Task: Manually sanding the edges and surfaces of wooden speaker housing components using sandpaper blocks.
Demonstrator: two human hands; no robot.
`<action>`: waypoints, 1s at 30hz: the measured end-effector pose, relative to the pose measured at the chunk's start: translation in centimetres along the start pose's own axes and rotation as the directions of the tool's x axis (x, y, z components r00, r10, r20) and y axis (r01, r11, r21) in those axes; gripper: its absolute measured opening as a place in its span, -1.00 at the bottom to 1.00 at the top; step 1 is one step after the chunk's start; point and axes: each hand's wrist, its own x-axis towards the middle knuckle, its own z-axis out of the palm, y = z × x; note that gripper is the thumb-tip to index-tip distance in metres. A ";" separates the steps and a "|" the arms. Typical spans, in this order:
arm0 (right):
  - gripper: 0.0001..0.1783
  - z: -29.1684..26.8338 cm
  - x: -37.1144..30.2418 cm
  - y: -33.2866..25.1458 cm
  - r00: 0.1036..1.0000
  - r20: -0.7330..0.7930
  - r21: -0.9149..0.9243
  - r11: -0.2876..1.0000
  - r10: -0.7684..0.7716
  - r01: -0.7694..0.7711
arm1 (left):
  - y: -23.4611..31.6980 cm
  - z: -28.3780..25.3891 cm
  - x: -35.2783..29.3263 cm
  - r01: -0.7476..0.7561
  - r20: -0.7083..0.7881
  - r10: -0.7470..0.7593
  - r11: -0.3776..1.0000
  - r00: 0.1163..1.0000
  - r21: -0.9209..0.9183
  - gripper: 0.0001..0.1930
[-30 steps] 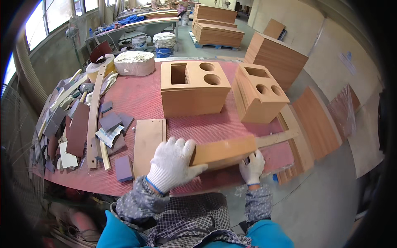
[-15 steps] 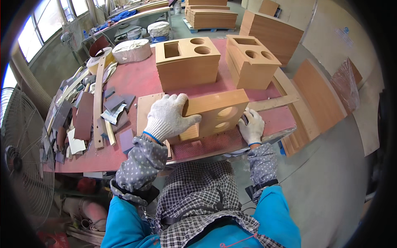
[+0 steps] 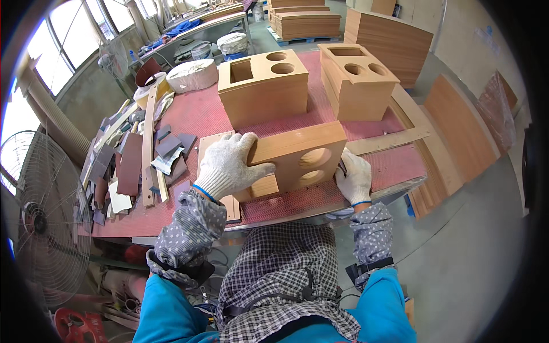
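Note:
A thick wooden panel (image 3: 294, 163) stands on its long edge near the front of the red table, with two round holes and a squarer opening cut through it. My left hand (image 3: 224, 164), in a white knit glove, grips its left end, thumb across the near face and fingers over the top. At the panel's right end is my gloved right hand (image 3: 354, 176), fingers curled round a small dark piece (image 3: 342, 167) pressed near the end edge. Most of that piece is hidden, so its kind is unclear.
Behind the panel stand two stacks of similar cut panels, one left (image 3: 266, 91) and one right (image 3: 360, 86). Sandpaper pieces (image 3: 130, 163) and wooden strips (image 3: 150, 143) clutter the table's left. A caged fan (image 3: 43, 220) stands at far left; boards (image 3: 460, 128) lean at right.
The view has shifted slightly, moving the scene about. My right hand has turned a little and sits slightly higher along the panel's right end; my left hand keeps its grip.

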 end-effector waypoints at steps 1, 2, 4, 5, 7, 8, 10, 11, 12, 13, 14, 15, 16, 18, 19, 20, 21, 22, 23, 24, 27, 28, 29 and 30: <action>-0.57 -0.3 0.0 -0.3 1.000 0.003 0.008 1.000 0.004 -0.004 | 0.1 0.0 -0.2 0.006 0.012 -0.006 1.000 1.000 -0.008 -0.30; -0.49 -0.6 0.4 -0.5 0.998 0.052 -0.028 0.999 0.018 -0.016 | 0.0 0.0 -0.3 0.009 0.019 -0.009 1.000 1.000 -0.003 -0.30; -0.40 -0.4 0.6 -0.6 0.993 0.109 -0.063 0.998 0.034 -0.027 | 0.0 -0.2 -0.1 -0.012 0.029 0.011 0.999 1.000 0.051 -0.21; -0.38 -0.1 0.4 -0.5 0.999 0.050 -0.099 0.995 0.009 -0.004 | 0.1 -0.4 0.0 0.008 0.048 -0.011 0.997 0.999 0.074 -0.21; -0.36 0.2 0.3 -0.2 0.998 0.053 -0.132 0.991 0.015 -0.008 | 0.5 -0.7 0.2 0.017 0.045 -0.019 0.999 0.999 0.047 -0.25; -0.36 0.6 0.2 0.3 0.998 0.054 -0.136 0.991 0.018 -0.010 | 0.7 -0.7 0.3 0.021 0.036 -0.022 1.000 0.999 0.022 -0.30; -0.41 1.2 0.3 0.6 0.997 0.072 -0.077 0.997 0.038 -0.033 | 0.6 -0.3 0.0 0.005 0.004 -0.005 0.999 1.000 0.039 -0.30; -0.47 0.9 0.6 0.5 0.996 0.084 -0.004 0.999 0.042 -0.042 | 0.5 -0.5 0.1 0.024 0.023 -0.024 0.999 0.999 0.031 -0.31; -0.47 0.8 0.6 0.2 0.996 0.081 -0.003 0.999 0.038 -0.038 | 0.4 -0.6 0.0 0.041 0.042 -0.042 0.999 0.998 0.022 -0.31; -0.50 0.8 0.6 0.2 0.988 0.078 0.128 0.981 0.135 -0.144 | 0.1 -0.4 0.0 0.038 0.033 -0.038 0.999 0.999 0.022 -0.31; -0.52 0.7 0.7 0.2 0.970 0.087 0.258 0.935 0.228 -0.243 | -0.4 0.0 -0.2 -0.002 0.004 0.002 0.999 1.000 0.044 -0.28; -0.52 0.6 0.6 0.4 0.972 0.076 0.256 0.937 0.224 -0.236 | -0.7 0.2 -0.3 -0.041 -0.025 0.043 0.997 0.999 0.068 -0.25; -0.55 0.4 0.1 1.1 0.933 0.156 0.494 0.793 0.324 -0.358 | -0.5 0.3 -0.3 -0.076 -0.049 0.080 0.994 0.996 0.078 -0.27; -0.56 1.3 -0.6 2.3 0.885 0.239 0.682 0.580 0.399 -0.445 | 0.5 0.0 -0.2 -0.046 -0.012 0.047 0.997 0.999 0.068 -0.28; -0.57 2.1 -0.3 1.4 0.872 0.310 0.835 0.331 0.378 -0.440 | 0.4 0.0 -0.4 -0.048 -0.019 0.050 0.996 0.999 0.068 -0.28; -0.57 2.6 -0.2 0.7 0.864 0.374 0.909 0.050 0.336 -0.413 | 0.3 0.1 -0.5 -0.059 -0.012 0.060 0.996 0.998 0.064 -0.27; -0.58 2.4 -0.8 0.4 0.840 0.407 0.885 0.072 0.358 -0.460 | 0.1 0.3 -0.5 -0.069 -0.003 0.070 0.996 0.998 0.058 -0.27; -0.58 2.2 -0.6 -0.5 0.843 0.404 0.886 0.077 0.354 -0.457 | 0.1 0.2 -0.7 -0.068 -0.010 0.068 0.996 0.998 0.057 -0.27; -0.59 2.0 -0.3 -1.4 0.820 0.429 0.885 0.003 0.378 -0.465 | 0.0 0.3 -0.8 -0.063 -0.007 0.063 0.997 0.998 0.049 -0.28; -0.60 1.9 0.0 -1.8 0.795 0.457 0.880 -0.071 0.399 -0.470 | -0.2 0.3 -0.9 -0.057 -0.003 0.058 0.998 0.998 0.040 -0.29; -0.60 3.2 -0.4 -0.5 0.758 0.451 0.852 0.025 0.471 -0.522 | 0.6 -0.2 -0.5 -0.098 0.012 0.097 0.993 0.995 0.069 -0.29; -0.60 3.5 -0.2 -1.1 0.765 0.421 0.861 0.049 0.486 -0.506 | 0.3 -0.3 -0.6 -0.094 0.014 0.093 0.990 0.996 0.104 -0.28; -0.59 3.2 -0.2 -1.4 0.693 0.507 0.810 -0.009 0.513 -0.586 | 0.0 -0.3 -0.6 -0.092 0.029 0.089 0.989 0.996 0.113 -0.27; -0.59 2.9 -0.5 -1.7 0.691 0.511 0.806 -0.005 0.511 -0.592 | -0.1 -0.3 -0.6 -0.087 0.030 0.084 0.990 0.996 0.108 -0.27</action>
